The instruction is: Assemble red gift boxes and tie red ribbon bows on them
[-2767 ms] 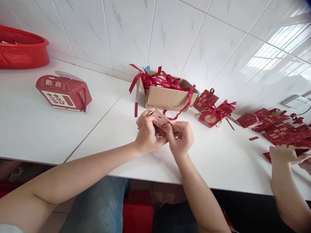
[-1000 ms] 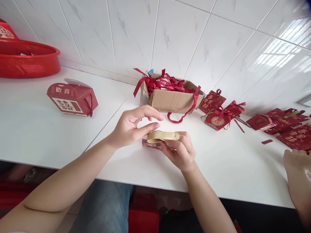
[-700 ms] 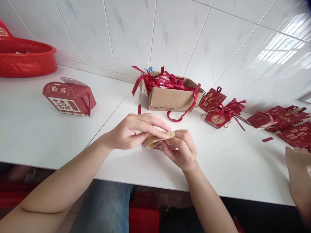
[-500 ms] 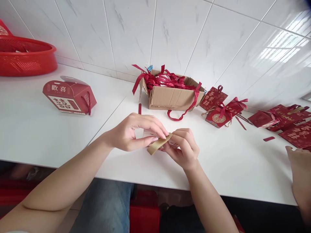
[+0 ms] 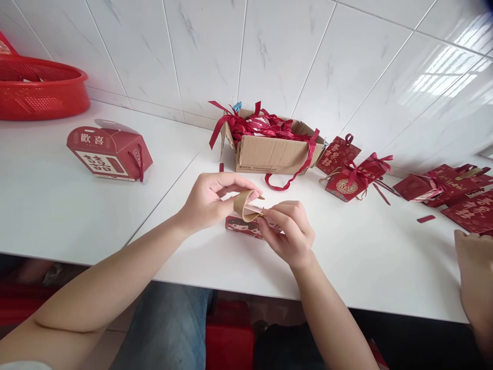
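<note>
A gold ribbon (image 5: pixel 242 204) curves in a loop between my two hands. My left hand (image 5: pixel 211 201) is closed on its left side, thumb and fingers pinching it. With thumb and forefinger, my right hand (image 5: pixel 290 232) grips the ribbon's other side near the top of a small red gift box (image 5: pixel 243 226). This box stands on the white table below my hands and has cartoon figures printed on its front. My right fingers cover its right part, so I cannot tell how the ribbon meets it.
Behind my hands a cardboard box (image 5: pixel 277 153) overflows with dark red ribbons. Left of it stands a red gift box (image 5: pixel 110 154) with a rope handle; a red basket (image 5: pixel 46 97) is farther left. Decorated red boxes (image 5: pixel 348 182) line the right. Another person's hand (image 5: pixel 475 277) rests at the right edge.
The gold ribbon has gone from a flat slanted strip to an upright curved loop. My left hand has shifted slightly up, and the small box's printed front now shows more.
</note>
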Demonstrator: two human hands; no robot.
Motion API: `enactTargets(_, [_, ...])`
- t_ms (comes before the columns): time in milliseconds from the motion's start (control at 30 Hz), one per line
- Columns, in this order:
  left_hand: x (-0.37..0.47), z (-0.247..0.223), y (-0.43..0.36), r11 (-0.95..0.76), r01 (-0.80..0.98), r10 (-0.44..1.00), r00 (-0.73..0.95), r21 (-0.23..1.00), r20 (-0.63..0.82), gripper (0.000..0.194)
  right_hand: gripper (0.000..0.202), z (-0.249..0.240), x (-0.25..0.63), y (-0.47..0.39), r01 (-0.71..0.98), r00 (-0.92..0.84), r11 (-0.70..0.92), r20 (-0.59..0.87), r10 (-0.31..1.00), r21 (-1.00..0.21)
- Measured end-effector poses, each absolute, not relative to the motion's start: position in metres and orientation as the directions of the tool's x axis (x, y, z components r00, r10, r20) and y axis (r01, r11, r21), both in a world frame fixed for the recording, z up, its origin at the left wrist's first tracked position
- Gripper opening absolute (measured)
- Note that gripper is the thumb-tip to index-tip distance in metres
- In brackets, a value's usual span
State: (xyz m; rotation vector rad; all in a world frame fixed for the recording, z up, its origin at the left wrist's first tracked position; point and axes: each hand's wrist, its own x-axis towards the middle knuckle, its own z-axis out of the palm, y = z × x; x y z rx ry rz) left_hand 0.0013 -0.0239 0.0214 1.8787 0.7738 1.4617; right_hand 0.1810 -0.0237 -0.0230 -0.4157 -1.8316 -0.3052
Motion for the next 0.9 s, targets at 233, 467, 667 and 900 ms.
enactTargets(233, [0.0039, 0.0256, -0.0266, -0.48, 0.011, 0.837, 0.307, 0.877, 0.454, 0.012, 0.029, -0.022, 0.1801, -0.0261, 0.415, -0.261, 0.909, 0.953, 0.152, -0.032])
enactTargets(467, [0.003, 0.0234, -0.0256, -0.448, -0.027, 0.832, 0.353, 0.894, 0.428, 0.012, 0.027, -0.0212, 0.1785, -0.0271, 0.396, -0.245, 0.916, 0.954, 0.173, -0.065])
enactTargets(667, [0.0025, 0.0205, -0.0264, -0.47, -0.028, 0.815, 0.37, 0.882, 0.446, 0.012, 0.025, -0.0206, 0.1783, -0.0273, 0.442, -0.154, 0.891, 0.969, 0.191, -0.105])
enactTargets(900, [0.0021, 0.0202, -0.0279, -0.467, -0.056, 0.801, 0.397, 0.883, 0.448, 0.014, 0.025, -0.0208, 0.1784, -0.0272, 0.438, -0.154, 0.893, 0.969, 0.19, -0.105])
